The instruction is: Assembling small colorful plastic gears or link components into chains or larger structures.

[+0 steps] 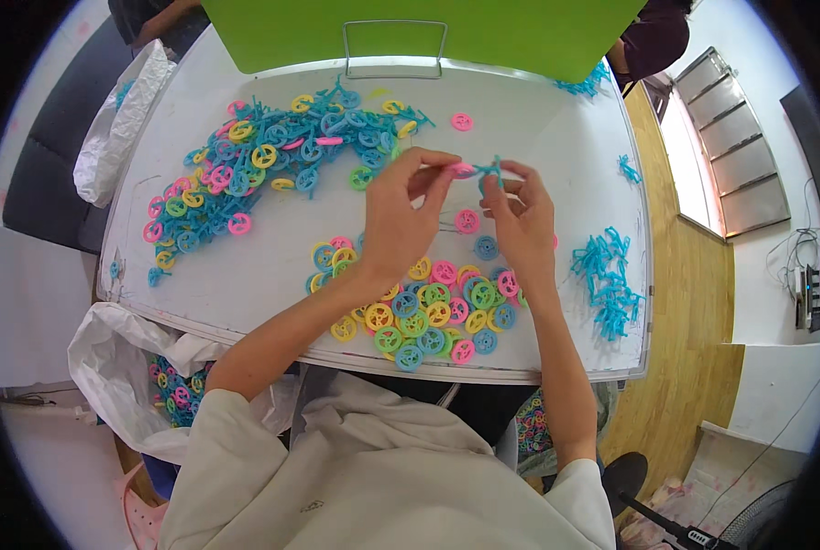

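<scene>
Above the middle of the table, my left hand (402, 209) pinches a small pink plastic wheel (460, 170) between thumb and fingertips. Close against that wheel is a blue branching plastic piece (491, 170), gripped by the thumb and fingers of my right hand (523, 213). Whether the wheel and the blue piece are joined I cannot tell. Below my hands lies a spread of loose pink, yellow, green and blue wheels (435, 313), some hidden by my left wrist. A single pink wheel (467, 221) rests between my hands, with a blue wheel (486, 247) nearer me.
At the far left of the white table (309, 238) is a heap of blue pieces with coloured wheels (272, 151). Blue branching pieces (607, 280) lie along the right edge. A green panel (428, 37) stands at the back. An open white sack (107, 367) sits front left.
</scene>
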`<state>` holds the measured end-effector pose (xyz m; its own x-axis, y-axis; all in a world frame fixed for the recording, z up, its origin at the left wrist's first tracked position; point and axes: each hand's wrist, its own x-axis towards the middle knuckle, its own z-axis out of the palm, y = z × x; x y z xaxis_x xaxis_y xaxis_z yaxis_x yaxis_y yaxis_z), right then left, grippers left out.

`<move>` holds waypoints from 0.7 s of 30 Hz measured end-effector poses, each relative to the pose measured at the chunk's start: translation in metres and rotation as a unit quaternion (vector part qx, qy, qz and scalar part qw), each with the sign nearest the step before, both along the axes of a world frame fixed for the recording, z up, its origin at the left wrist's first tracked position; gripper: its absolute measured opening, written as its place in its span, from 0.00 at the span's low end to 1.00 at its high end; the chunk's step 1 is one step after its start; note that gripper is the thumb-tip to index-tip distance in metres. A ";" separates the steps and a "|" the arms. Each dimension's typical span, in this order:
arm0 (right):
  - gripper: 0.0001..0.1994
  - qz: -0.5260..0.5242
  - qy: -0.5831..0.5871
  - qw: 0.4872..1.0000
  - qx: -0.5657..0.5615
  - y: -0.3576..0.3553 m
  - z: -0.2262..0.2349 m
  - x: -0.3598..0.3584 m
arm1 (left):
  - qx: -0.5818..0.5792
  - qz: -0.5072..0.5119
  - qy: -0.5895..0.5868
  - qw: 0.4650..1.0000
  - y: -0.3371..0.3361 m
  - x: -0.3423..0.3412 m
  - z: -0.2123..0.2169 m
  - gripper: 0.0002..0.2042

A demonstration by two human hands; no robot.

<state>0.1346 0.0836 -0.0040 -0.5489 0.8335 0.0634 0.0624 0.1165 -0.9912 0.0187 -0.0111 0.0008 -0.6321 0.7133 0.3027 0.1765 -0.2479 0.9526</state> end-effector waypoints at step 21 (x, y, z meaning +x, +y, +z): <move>0.12 0.075 0.179 0.959 -0.205 0.021 0.001 0.013 | -0.104 -0.001 0.454 0.885 0.006 -0.017 -0.039 0.09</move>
<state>0.1476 0.1044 -0.0028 -0.6689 0.7420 -0.0452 -0.2783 -0.3064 -0.9103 0.0015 -0.0049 -0.0381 -0.1946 0.8139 0.5475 0.8925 -0.0846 0.4430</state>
